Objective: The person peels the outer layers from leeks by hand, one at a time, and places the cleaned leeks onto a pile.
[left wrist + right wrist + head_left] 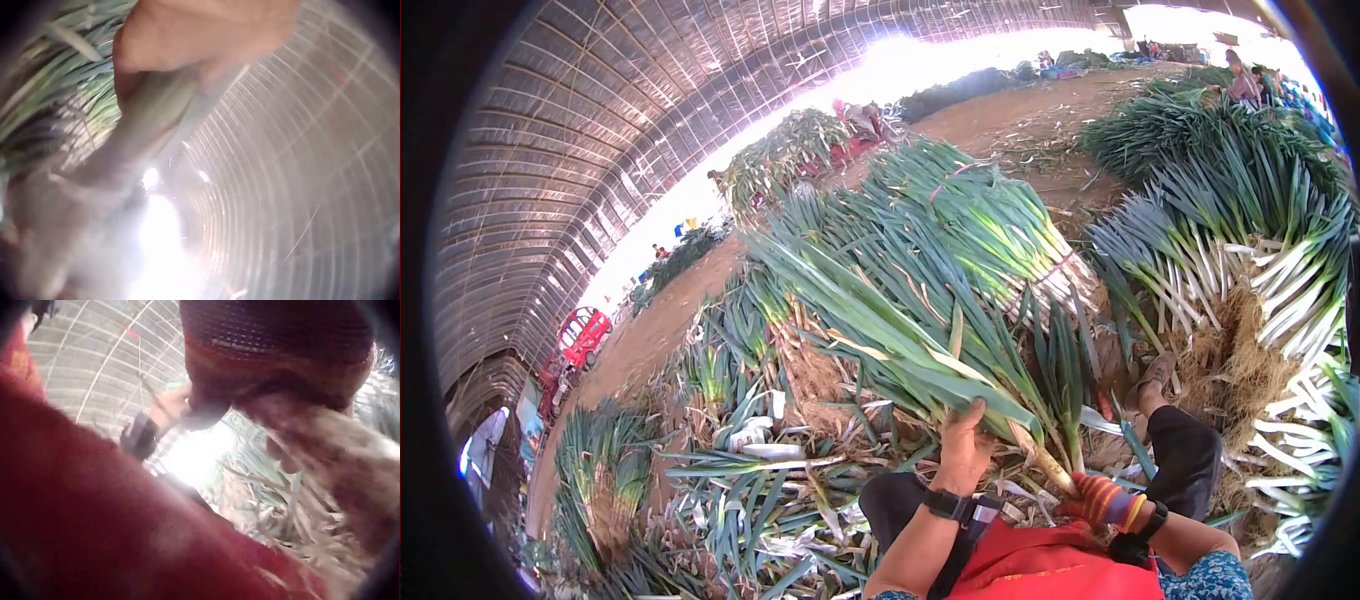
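Observation:
A long leek (1052, 470) lies slanted across the person's lap, its broad green leaves fanning out toward the upper left. Bare, the left hand (965, 452) holds it where the leaves begin, thumb on top; the left wrist view shows that hand (200, 34) wrapped around the green stalk (153, 109). At the pale root end, the right hand (1105, 500), in a striped knit glove, grips the stem. In the right wrist view the glove (275, 356) closes around the dirt-streaked stalk (337, 447), close above a red apron (144, 506).
Tied leek bundles (1025, 240) are piled in front. More leeks (1290, 270) lie in rows at right, roots outward. Loose leaves and peelings (770, 510) cover the ground at left, beside another leek bundle (605, 480). A red cart (583, 335) stands farther back.

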The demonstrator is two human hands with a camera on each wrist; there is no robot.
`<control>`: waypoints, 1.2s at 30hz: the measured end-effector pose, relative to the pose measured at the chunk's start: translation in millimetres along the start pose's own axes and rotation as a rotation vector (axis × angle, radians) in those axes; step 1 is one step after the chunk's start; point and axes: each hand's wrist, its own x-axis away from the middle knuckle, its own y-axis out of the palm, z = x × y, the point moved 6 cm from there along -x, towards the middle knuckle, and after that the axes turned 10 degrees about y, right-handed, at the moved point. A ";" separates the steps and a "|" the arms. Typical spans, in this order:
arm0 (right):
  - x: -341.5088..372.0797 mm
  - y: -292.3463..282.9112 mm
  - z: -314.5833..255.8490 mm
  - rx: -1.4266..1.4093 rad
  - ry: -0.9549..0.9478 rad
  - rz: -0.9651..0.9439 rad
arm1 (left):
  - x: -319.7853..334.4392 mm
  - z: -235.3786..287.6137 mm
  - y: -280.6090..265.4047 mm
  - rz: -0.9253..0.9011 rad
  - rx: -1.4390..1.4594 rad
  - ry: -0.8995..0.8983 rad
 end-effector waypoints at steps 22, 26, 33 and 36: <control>-36.5 49.4 142.3 0.425 0.272 0.042 | 44.6 153.8 -33.7 0.198 -0.369 0.690; -38.0 11.7 106.0 0.577 0.177 0.116 | 46.3 160.6 -42.1 0.277 -0.433 0.671; -45.3 -12.4 -42.3 -0.250 -0.323 0.328 | 49.9 113.3 -25.0 0.212 -0.390 0.526; -22.7 -8.1 -66.1 -0.537 -0.251 0.233 | 45.7 96.4 -36.4 0.254 -0.470 0.425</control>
